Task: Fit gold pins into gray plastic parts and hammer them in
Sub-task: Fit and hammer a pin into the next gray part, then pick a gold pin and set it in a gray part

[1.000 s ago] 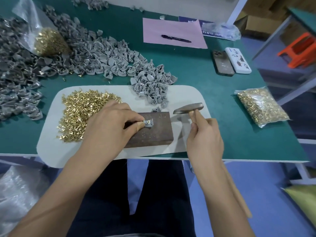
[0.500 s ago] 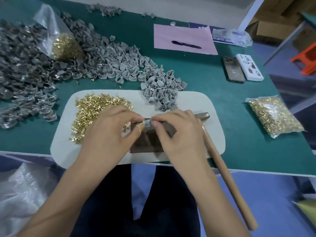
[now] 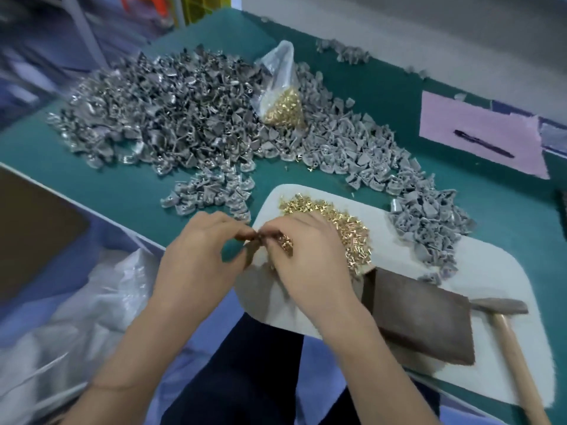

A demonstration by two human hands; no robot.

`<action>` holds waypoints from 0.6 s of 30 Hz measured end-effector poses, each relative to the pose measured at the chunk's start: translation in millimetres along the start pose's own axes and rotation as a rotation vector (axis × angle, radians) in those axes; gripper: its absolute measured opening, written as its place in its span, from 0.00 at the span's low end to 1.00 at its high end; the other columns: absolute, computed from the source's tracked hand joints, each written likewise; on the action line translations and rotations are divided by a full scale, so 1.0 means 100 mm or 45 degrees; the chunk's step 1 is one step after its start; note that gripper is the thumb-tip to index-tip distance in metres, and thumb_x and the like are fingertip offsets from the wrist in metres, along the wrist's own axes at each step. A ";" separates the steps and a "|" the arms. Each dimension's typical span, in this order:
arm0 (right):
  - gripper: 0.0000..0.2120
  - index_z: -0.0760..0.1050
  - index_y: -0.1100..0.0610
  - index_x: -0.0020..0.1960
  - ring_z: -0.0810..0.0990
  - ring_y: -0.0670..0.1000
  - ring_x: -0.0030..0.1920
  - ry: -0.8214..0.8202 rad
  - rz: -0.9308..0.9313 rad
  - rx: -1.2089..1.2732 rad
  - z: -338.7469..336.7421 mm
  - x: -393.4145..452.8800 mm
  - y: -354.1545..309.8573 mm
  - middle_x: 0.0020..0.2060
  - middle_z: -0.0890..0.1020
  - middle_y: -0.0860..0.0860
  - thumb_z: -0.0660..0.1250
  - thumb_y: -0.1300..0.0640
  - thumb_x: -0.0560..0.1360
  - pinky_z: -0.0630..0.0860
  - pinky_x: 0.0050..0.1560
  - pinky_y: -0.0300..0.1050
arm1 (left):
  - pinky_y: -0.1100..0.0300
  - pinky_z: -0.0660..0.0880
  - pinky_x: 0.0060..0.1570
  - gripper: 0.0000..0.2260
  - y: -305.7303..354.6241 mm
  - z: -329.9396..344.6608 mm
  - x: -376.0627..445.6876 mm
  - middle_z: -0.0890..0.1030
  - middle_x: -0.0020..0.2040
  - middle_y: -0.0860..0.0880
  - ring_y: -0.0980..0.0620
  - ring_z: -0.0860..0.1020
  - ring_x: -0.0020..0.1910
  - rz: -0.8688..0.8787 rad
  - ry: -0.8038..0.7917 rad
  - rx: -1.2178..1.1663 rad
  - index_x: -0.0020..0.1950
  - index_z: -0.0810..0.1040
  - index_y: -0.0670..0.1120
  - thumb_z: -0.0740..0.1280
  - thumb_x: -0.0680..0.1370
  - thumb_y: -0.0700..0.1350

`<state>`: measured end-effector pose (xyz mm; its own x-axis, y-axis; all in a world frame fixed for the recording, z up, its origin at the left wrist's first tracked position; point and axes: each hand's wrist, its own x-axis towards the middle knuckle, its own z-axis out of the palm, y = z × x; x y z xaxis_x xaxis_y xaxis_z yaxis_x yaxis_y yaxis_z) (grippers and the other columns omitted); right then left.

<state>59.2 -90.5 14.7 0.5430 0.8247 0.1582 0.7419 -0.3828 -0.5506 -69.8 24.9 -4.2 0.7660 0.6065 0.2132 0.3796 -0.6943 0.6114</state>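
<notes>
Gold pins (image 3: pixel 334 228) under rt hand (image 3: pixel 306 259); both hands' fingertips meet (item blurred), lft hand (image 3: pixel 199 256).

On your green surface (image 3: pixel 122 191) a pink sheet (image 3: pixel 478 139) carries a dark pen (image 3: pixel 483 143). Crumpled clear plastic (image 3: pixel 92 302) lies below the near edge, with a brown board (image 3: pixel 27 231) at your far left.

Green-topped work table (image 3: pixel 383 87) carries: big heap of gray plastic parts (image 3: pixel 171 118) w/ a clear plastic bag of gold pins (image 3: pixel 283 110) lying on it, a pink paper sheet (image 3: pixel 478 133) at far right w/ a dark pen (image 3: pixel 483 144) on top, and a white rounded mat (image 3: pixel 491 375) at the near edge.
</notes>
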 end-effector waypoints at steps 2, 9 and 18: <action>0.06 0.83 0.47 0.53 0.73 0.50 0.52 -0.047 0.007 -0.022 0.11 0.10 -0.04 0.47 0.83 0.44 0.70 0.54 0.78 0.71 0.57 0.52 | 0.47 0.75 0.47 0.06 -0.14 -0.01 0.03 0.79 0.45 0.58 0.50 0.75 0.49 -0.050 -0.045 0.012 0.52 0.85 0.53 0.73 0.76 0.48; 0.07 0.84 0.49 0.55 0.71 0.51 0.51 -0.074 0.000 -0.127 0.27 0.30 -0.06 0.46 0.80 0.47 0.72 0.54 0.77 0.71 0.55 0.50 | 0.55 0.73 0.38 0.07 -0.24 0.06 0.12 0.78 0.45 0.59 0.53 0.74 0.50 -0.145 0.049 0.080 0.51 0.83 0.56 0.70 0.76 0.55; 0.08 0.82 0.48 0.53 0.74 0.53 0.52 0.095 0.186 -0.164 0.03 0.37 0.15 0.47 0.82 0.45 0.64 0.53 0.81 0.72 0.56 0.53 | 0.50 0.57 0.75 0.25 -0.31 0.17 0.51 0.68 0.76 0.53 0.50 0.59 0.78 0.194 -0.164 0.250 0.76 0.69 0.52 0.67 0.79 0.51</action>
<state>89.5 -64.3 10.1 0.6728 0.7250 0.1473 0.6945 -0.5505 -0.4632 -34.2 70.6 -25.1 0.8770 0.4434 0.1850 0.3382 -0.8433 0.4178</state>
